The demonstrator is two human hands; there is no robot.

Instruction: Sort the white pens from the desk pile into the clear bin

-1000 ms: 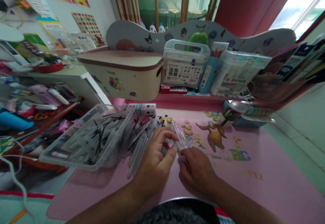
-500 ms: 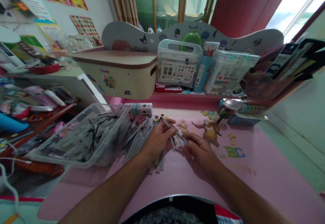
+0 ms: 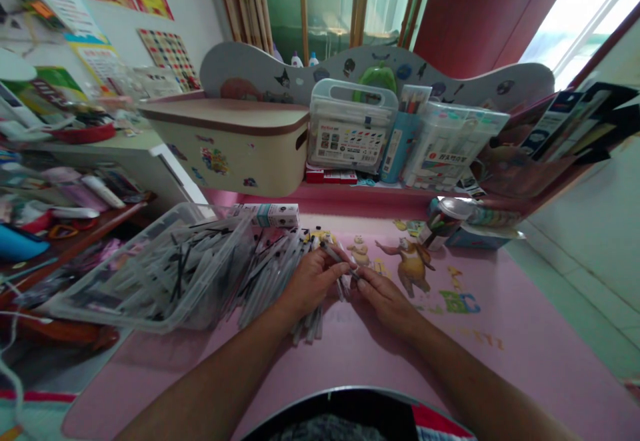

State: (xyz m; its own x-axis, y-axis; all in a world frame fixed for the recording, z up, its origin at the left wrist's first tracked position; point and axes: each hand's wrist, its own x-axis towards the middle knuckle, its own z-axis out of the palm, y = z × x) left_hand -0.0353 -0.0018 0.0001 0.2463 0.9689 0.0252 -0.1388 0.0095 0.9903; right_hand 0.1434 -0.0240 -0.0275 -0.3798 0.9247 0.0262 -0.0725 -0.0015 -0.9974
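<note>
My left hand (image 3: 311, 282) is closed on a slim grey pen-like tube (image 3: 331, 251), thumb on top. The fingertips of my right hand (image 3: 384, 295) pinch the tube's lower right end, close to the left thumb. Below the hands, several pale tubes (image 3: 342, 289) show in part; whether a hand holds them is unclear. Left of my left hand, a pile of clear tubes with dark ends (image 3: 270, 274) lies on the pink table (image 3: 345, 361). Others (image 3: 311, 327) stick out beneath my left wrist. More fill a clear plastic bin (image 3: 173, 321) at the left.
A small white box (image 3: 275, 214) lies behind the pile. On the shelf stand a cream lidded box (image 3: 240, 151), a clear marker case (image 3: 353, 131) and a second pen case (image 3: 450, 147). A jar (image 3: 453, 217) stands at the table's back right.
My right hand has moved left, up to my left hand, and the fingertips now meet on the tube. The pale tubes between the hands are more covered.
</note>
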